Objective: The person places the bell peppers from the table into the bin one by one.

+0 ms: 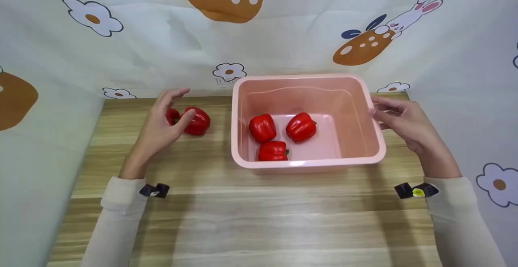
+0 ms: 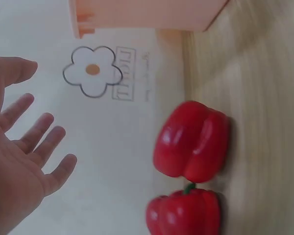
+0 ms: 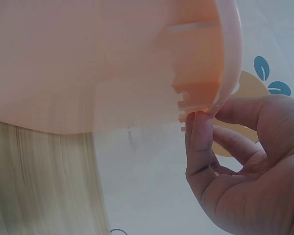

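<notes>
My left hand [image 1: 160, 123] hovers over two red bell peppers on the wooden table, its fingers spread and holding nothing. One bell pepper [image 1: 198, 121] shows past the thumb; the other bell pepper [image 1: 173, 116] is mostly covered by the hand. In the left wrist view both peppers lie close together, the nearer one [image 2: 186, 213] with a green stem. At the right, my right hand [image 1: 400, 117] pinches the rim of a pink plastic basin [image 1: 307, 164] between thumb and fingers. Inside the basin lie three more red peppers [image 1: 301, 127], grouped toward its left and middle.
A pale cloth [image 1: 153, 36] printed with flowers, a rabbit and brown shapes rises behind the table and along both sides. Wooden tabletop [image 1: 259, 214] stretches in front of the basin. Dark wrist cameras [image 1: 156, 190] sit on both sleeves.
</notes>
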Tool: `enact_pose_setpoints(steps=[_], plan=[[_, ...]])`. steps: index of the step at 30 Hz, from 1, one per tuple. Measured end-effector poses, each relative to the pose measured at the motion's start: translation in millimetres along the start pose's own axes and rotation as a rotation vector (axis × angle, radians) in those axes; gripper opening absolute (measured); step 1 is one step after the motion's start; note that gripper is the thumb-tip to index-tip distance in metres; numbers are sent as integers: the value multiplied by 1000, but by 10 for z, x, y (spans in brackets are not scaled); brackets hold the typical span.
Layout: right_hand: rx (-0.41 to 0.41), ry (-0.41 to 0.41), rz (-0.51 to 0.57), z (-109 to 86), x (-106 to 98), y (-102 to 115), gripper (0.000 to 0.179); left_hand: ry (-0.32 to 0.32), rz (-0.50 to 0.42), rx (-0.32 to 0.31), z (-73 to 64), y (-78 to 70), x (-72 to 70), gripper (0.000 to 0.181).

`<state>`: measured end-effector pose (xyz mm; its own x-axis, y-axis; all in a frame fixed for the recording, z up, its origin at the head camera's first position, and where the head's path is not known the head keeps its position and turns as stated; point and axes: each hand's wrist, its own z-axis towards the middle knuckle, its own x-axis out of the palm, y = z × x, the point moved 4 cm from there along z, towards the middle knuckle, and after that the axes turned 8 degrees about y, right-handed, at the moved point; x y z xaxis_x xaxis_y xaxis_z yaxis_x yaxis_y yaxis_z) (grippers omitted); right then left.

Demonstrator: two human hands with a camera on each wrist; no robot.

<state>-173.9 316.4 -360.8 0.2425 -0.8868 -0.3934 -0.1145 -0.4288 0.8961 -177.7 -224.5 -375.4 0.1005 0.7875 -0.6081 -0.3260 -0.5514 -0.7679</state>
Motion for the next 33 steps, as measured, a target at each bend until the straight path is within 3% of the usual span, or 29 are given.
enact_pose_setpoints(steps=[9,20,28,33], plan=[[7,2,3,-7,13,-20,52,-78,-52,-145,-288,424,-71,59],[23,2,0,-4,3,-22,51,-221,-133,-273,-763,859,-8,59],[28,10,61,8,2,-20,54,-318,-186,-414,-1031,1062,59,69],[23,16,38,7,-13,-12,53,-353,-213,-449,-1112,1124,92,70]])
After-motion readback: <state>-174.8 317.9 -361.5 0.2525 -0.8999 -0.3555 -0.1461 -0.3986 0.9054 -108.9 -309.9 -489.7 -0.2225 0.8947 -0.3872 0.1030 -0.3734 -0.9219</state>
